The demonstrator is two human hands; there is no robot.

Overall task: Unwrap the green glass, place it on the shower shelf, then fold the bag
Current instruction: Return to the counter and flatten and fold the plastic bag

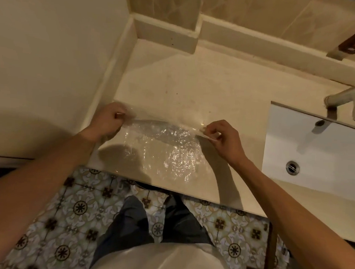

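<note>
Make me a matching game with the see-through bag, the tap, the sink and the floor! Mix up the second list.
Things:
1. plastic bag
2. tap
3. sink
4. floor

Descriptions:
A. white, with a round drain
B. patterned tiles, below the counter edge
C. shiny metal, sticking out over the basin
D. clear and crinkly, on the counter, pinched by the left hand and right hand

Pairs: 1-D, 2-C, 3-A, 4-B

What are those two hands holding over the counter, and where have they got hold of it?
A clear plastic bag: the left hand grips its left end, the right hand pinches its right end.
</note>
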